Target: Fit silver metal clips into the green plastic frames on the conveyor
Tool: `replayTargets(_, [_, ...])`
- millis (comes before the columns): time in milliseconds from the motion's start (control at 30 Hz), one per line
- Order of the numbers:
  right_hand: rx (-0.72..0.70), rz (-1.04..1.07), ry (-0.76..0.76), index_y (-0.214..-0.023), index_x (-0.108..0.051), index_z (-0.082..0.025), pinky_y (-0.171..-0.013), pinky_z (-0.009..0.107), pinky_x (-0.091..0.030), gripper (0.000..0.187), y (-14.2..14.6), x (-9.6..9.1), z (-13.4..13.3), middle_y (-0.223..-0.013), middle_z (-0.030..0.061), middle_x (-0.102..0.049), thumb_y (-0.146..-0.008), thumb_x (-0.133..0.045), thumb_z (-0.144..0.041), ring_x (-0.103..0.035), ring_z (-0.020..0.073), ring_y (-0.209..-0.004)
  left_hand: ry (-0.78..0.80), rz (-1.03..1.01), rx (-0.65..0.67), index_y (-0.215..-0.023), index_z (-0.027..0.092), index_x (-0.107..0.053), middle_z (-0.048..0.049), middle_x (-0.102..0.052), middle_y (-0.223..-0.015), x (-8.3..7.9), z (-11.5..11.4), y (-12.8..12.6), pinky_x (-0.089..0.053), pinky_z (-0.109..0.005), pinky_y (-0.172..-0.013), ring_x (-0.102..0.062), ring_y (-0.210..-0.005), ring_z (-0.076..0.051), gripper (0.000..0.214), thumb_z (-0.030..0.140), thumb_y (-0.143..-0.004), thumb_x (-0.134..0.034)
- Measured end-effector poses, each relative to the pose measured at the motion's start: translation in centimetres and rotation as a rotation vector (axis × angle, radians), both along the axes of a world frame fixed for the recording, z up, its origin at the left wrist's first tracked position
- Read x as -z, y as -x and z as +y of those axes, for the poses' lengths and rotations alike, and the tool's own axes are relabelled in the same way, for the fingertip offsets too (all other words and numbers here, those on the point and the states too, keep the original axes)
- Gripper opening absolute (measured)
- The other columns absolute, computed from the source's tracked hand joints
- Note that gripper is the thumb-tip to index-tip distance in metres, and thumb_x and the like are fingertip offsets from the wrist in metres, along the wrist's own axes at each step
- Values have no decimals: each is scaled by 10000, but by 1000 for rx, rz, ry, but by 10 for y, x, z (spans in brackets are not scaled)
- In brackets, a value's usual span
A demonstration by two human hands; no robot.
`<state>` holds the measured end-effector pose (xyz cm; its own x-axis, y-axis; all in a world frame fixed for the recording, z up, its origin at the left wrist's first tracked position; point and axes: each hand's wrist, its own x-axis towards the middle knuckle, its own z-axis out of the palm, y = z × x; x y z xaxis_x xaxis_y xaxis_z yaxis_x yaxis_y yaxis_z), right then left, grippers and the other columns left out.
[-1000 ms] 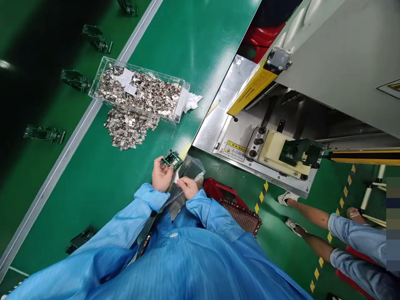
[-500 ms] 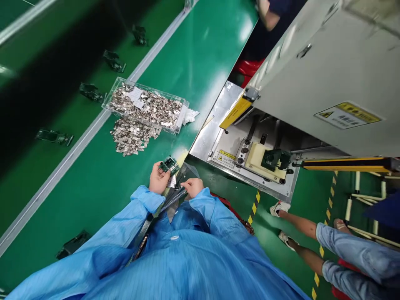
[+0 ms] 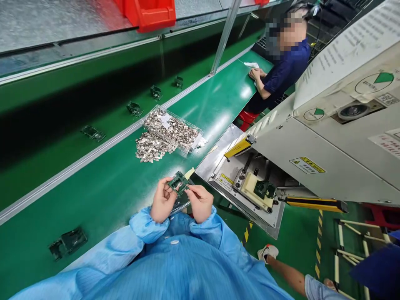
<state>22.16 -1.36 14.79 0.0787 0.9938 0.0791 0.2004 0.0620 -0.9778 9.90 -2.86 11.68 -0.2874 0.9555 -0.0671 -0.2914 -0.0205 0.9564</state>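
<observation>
My left hand (image 3: 162, 202) and my right hand (image 3: 200, 203) are raised together in front of my blue coat, both pinching a small green circuit board (image 3: 178, 182) between their fingertips. A clear plastic bag (image 3: 181, 204) hangs just below the board between my hands. Further out on the green table lies a clear tray (image 3: 172, 129) full of small shiny metal pieces, with a loose heap of the same pieces (image 3: 150, 151) spilled beside it.
A grey press machine (image 3: 337, 137) with a green part (image 3: 265, 188) on its cream fixture stands at my right. Dark green parts (image 3: 67, 241) ride the conveyor. A person in dark blue (image 3: 283, 71) sits further down. Someone's leg and shoe (image 3: 268, 252) are at lower right.
My view has tilted up. My right hand left the bag near my chest and came up to the circuit board, which both hands now hold higher.
</observation>
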Motion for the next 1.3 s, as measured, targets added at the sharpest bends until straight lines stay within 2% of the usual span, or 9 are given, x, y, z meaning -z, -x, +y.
replayTargets(200, [-37, -76, -153, -914, -754, -230, -594, 280, -458, 174, 9, -12, -2, -818, 38, -542, -827, -607, -196, -540, 156, -705, -54, -16, -43, -1094, 217, -494, -52, -666, -912, -11, -4, -4, -524, -207, -654, -671, -779, -141, 404, 244, -751, -706])
replayTargets(467, [56, -47, -123, -779, -752, -216, -657, 285, -489, 85, 20, -11, -4, -905, 44, -478, -807, -683, -256, -538, 157, -755, -87, -29, -62, -1097, 226, -488, -42, -669, -917, -17, -6, -13, -544, -220, -725, -679, -801, -132, 366, 258, -787, -680])
replayTargets(667, [139, -73, -121, -750, -734, -204, -745, 325, -497, 87, 21, -13, -6, -971, 66, -482, -793, -689, -265, -539, 182, -817, -90, -25, -75, -1080, 235, -488, -39, -652, -938, -22, -8, -21, -551, -224, -706, -678, -813, -142, 354, 284, -792, -689])
replayTargets(800, [153, -56, -120, -695, -713, -198, -799, 343, -487, 142, 20, -16, -6, -1034, 83, -505, -803, -683, -285, -536, 201, -882, -85, -20, -69, -1078, 234, -502, -46, -644, -979, -24, -9, -22, -556, -229, -713, -676, -820, -143, 347, 295, -794, -692])
replayTargets(900, [162, -38, -110, -729, -714, -195, -831, 351, -486, 155, 20, -17, -6, -1071, 91, -514, -816, -672, -318, -531, 208, -921, -86, -19, -70, -1087, 232, -501, -45, -645, -967, -28, -9, -25, -559, -234, -724, -676, -820, -146, 353, 300, -797, -690])
replayTargets(1067, [245, 139, -73, -747, -637, -179, -810, 344, -496, 156, 22, -18, -9, -1175, 114, -498, -800, -676, -320, -543, 211, -959, -103, -17, -61, -1084, 240, -504, -26, -647, -933, -36, -9, -33, -554, -206, -694, -664, -750, -116, 345, 269, -795, -692])
replayTargets(1167, [260, 304, -31, -878, -537, -201, -802, 335, -508, 210, 22, -22, -9, -1255, 127, -494, -795, -675, -336, -568, 208, -982, -98, -7, -50, -1073, 234, -510, -28, -651, -917, -39, -10, -38, -554, -207, -660, -664, -726, -122, 339, 276, -792, -695])
replayTargets(1300, [205, 430, 31, -1083, -465, -228, -800, 347, -524, 384, 17, -22, -6, -1285, 132, -518, -774, -673, -321, -598, 210, -979, -77, -23, -22, -1080, 230, -506, -40, -666, -920, -38, -10, -42, -563, -236, -713, -679, -790, -146, 357, 312, -790, -697])
